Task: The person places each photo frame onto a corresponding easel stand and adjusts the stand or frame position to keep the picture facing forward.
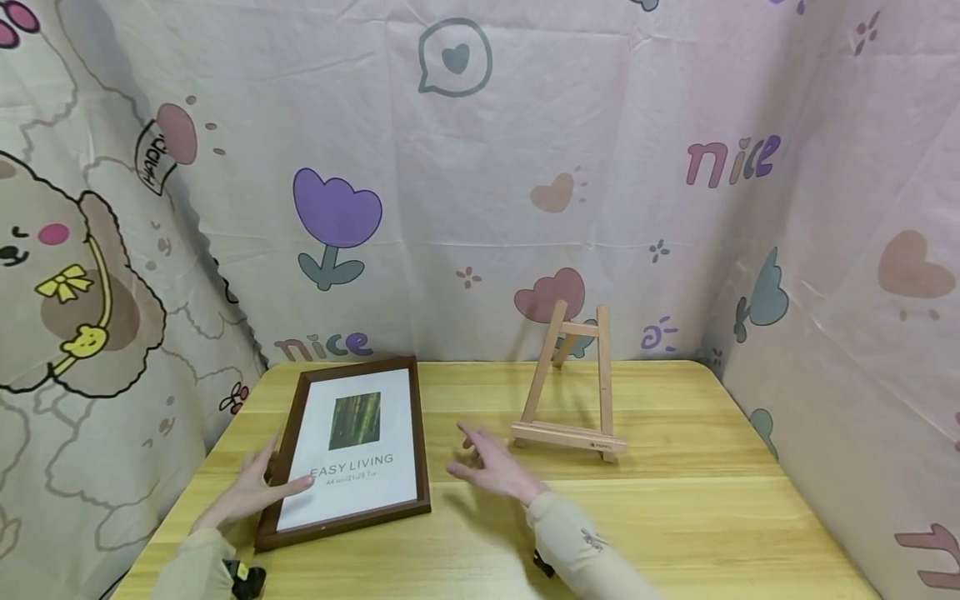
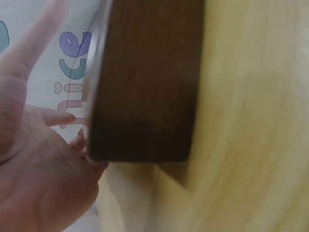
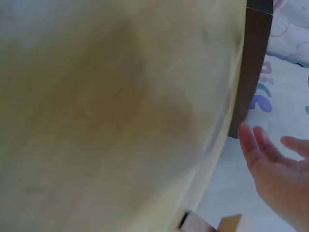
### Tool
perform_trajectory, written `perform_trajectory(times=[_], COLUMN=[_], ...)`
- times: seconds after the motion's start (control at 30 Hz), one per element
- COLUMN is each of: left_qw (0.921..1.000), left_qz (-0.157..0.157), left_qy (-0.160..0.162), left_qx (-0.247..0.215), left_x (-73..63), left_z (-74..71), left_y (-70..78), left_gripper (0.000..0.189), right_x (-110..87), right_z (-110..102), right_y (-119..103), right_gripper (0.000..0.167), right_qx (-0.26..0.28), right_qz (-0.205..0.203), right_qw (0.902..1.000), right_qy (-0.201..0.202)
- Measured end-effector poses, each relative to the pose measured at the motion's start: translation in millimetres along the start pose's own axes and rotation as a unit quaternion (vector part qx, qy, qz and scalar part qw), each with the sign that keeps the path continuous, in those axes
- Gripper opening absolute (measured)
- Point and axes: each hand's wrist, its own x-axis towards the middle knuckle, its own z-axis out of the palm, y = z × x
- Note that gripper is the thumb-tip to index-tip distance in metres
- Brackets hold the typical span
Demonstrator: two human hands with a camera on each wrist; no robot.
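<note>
A brown picture frame (image 1: 423, 450) lies on the wooden table, its white insert reading "EASY LIVING" around a small green picture. At its left side is my left hand (image 1: 251, 492), thumb stretched over the lower left of the front and the other fingers along the outer edge. The left wrist view has this hand (image 2: 43, 169) close beside the frame's dark side (image 2: 145, 82). To the right of the frame, my right hand (image 1: 498, 467) hovers over the table with spread, slightly bent fingers and holds nothing. A small wooden easel (image 1: 570, 435) stands beyond it.
The wooden table (image 1: 675, 517) ends at a patterned cloth (image 1: 495, 208) that hangs behind and along both sides. Dark wrist devices (image 1: 246, 579) show at the sleeves. Parts of the easel (image 3: 198, 223) poke into the bottom of the right wrist view.
</note>
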Motion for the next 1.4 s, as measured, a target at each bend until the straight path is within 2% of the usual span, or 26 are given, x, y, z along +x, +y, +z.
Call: perform_trajectory(times=[0.1, 0.2, 0.33, 0.43, 0.63, 0.73, 0.87, 0.93, 1.17, 1.23, 1.33, 1.4], left_qw=[1.0000, 0.9998, 0.9992, 0.9989, 0.9993, 0.9987, 0.9976, 0.9972, 0.9961, 0.9958, 0.9960, 0.9962], left_qz=[0.000, -0.007, -0.030, -0.035, -0.004, 0.020, 0.032, 0.030, 0.042, 0.047, 0.044, 0.039], left_qy=[-0.009, -0.017, -0.026, -0.028, -0.036, -0.045, -0.058, -0.064, -0.075, -0.076, -0.076, -0.076], left_qx=[0.003, 0.002, 0.010, 0.015, 0.010, 0.012, 0.021, 0.024, 0.019, 0.019, 0.018, 0.012], left_x=[-0.9, -1.3, -1.3, -2.1, -4.6, -5.9, -7.8, -9.3, -13.0, -13.4, -14.4, -15.0], left_z=[1.4, 2.7, 3.9, 4.5, 7.9, 11.3, 15.1, 16.2, 16.8, 16.4, 16.5, 16.8], left_y=[-2.8, -5.5, -8.9, -11.1, -10.7, -8.2, -5.7, -5.7, -6.4, -5.9, -5.4, -5.6], left_gripper=[0.122, 0.122, 0.121, 0.120, 0.115, 0.116, 0.121, 0.126, 0.130, 0.129, 0.129, 0.129], right_x=[6.4, 10.9, 15.8, 18.9, 23.5, 25.0, 26.5, 26.7, 25.3, 25.7, 25.6, 26.2], right_z=[4.1, 7.1, 9.7, 11.0, 10.9, 11.3, 11.8, 12.2, 12.0, 11.9, 12.3, 13.0], right_y=[2.4, 4.1, 5.7, 6.8, 8.9, 9.9, 9.8, 9.2, 5.5, 5.3, 4.4, 4.0], right_gripper=[0.081, 0.082, 0.084, 0.087, 0.089, 0.086, 0.060, 0.055, 0.091, 0.083, 0.083, 0.075], right_qx=[0.027, 0.056, 0.099, 0.131, 0.167, 0.171, 0.154, 0.147, 0.139, 0.132, 0.117, 0.103], right_qz=[-0.002, 0.013, 0.030, 0.040, 0.061, 0.066, 0.061, 0.060, 0.072, 0.070, 0.067, 0.057], right_qw=[0.9994, 0.9972, 0.9920, 0.9863, 0.9767, 0.9746, 0.9763, 0.9769, 0.9777, 0.9786, 0.9809, 0.9832], right_qy=[-0.024, -0.047, -0.073, -0.091, -0.120, -0.129, -0.139, -0.143, -0.141, -0.141, -0.140, -0.140])
